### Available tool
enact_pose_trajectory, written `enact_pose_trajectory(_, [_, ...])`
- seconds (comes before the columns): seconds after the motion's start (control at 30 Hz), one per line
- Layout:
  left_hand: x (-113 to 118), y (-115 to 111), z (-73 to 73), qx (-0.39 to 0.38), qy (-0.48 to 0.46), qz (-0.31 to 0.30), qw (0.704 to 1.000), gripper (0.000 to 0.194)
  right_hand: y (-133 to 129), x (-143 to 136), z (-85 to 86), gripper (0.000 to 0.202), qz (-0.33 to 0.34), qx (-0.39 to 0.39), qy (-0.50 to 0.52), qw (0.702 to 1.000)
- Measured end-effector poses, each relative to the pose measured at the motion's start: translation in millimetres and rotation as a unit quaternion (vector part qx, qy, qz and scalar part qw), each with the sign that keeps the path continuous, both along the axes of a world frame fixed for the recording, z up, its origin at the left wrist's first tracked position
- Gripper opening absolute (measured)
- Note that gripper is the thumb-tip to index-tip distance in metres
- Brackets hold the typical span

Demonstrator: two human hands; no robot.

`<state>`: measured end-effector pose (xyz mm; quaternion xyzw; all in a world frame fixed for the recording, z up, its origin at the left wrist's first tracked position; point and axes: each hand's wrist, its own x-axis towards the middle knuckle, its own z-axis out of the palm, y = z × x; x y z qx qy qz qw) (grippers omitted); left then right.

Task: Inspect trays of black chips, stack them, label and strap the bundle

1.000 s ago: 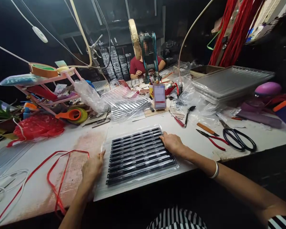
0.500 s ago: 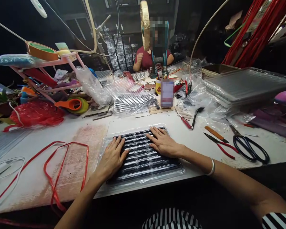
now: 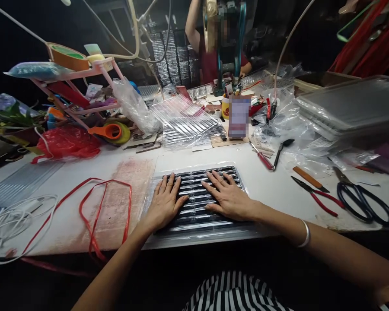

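Observation:
A clear plastic tray (image 3: 197,229) with rows of dark strips (image 3: 194,194) lies at the front edge of the white table. Flat on its left part rests my left hand (image 3: 165,201), fingers spread and pointing away from me. My right hand (image 3: 228,196) presses on the right part, its fingers also apart and its thumb pointing left. Neither hand grips anything. Red plastic ribbon (image 3: 129,203) loops over the table left of the tray.
Red-handled pliers (image 3: 324,203), a wooden-handled blade (image 3: 307,177) and scissors (image 3: 363,198) lie at right. A phone (image 3: 239,116) stands behind the tray near clear ribbed sheets (image 3: 184,119). White cables (image 3: 16,224) are at far left. Across the table sits a person (image 3: 209,65).
The view has shifted, so most things appear further right. My right hand has slid slightly nearer to me on the tray. The person opposite has raised an arm.

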<state>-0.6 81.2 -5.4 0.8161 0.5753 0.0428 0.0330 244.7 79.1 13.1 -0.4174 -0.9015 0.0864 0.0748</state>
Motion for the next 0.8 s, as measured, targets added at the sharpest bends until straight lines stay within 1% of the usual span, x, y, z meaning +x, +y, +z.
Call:
enact_pose_trajectory(0.07, [-6, 1, 2.9, -0.025, -0.022, -0.010, 0.999, 0.068, -2, 2, -8.7, 0.071, 0.001, 0.021, -0.007, 1.000])
enact_pose_trajectory(0.13, [-24, -2, 5.4, -0.063, -0.056, -0.018, 0.996, 0.064, -6, 13, -15.1, 0.065, -0.011, 0.040, -0.011, 0.999])
enact_pose_trajectory(0.17, [-36, -6, 6.2, -0.079, -0.082, -0.012, 0.993, 0.061, -10, 20, -17.8, 0.062, -0.025, 0.048, -0.012, 0.998])
enact_pose_trajectory(0.27, [-72, -28, 6.5, -0.103, -0.191, 0.047, 0.975, 0.059, -28, 50, -26.5, 0.053, -0.092, 0.067, 0.001, 0.993])
enact_pose_trajectory(0.33, [-85, -47, 4.8, -0.108, -0.258, 0.081, 0.957, 0.059, -41, 67, -32.4, 0.051, -0.125, 0.060, 0.028, 0.990])
enact_pose_trajectory(0.37, [-86, -54, 3.5, -0.105, -0.280, 0.094, 0.949, 0.058, -46, 73, -34.8, 0.051, -0.140, 0.048, 0.046, 0.988])
enact_pose_trajectory(0.43, [-81, -64, 0.6, -0.084, -0.300, 0.114, 0.943, 0.055, -51, 79, -37.6, 0.055, -0.181, 0.020, 0.094, 0.979])
enact_pose_trajectory(0.5, [-72, -67, -1.9, -0.063, -0.295, 0.122, 0.946, 0.053, -51, 76, -37.0, 0.060, -0.247, -0.001, 0.152, 0.957])
enact_pose_trajectory(0.57, [-65, -67, -2.9, -0.058, -0.281, 0.121, 0.950, 0.052, -48, 68, -32.4, 0.062, -0.303, -0.027, 0.212, 0.929])
enact_pose_trajectory(0.63, [-61, -66, -2.6, -0.062, -0.268, 0.123, 0.954, 0.051, -45, 60, -24.3, 0.058, -0.320, -0.063, 0.263, 0.908])
enact_pose_trajectory(0.8, [-63, -68, -4.7, -0.054, -0.216, 0.133, 0.966, 0.052, -46, 51, -1.6, 0.048, -0.310, -0.141, 0.349, 0.873])
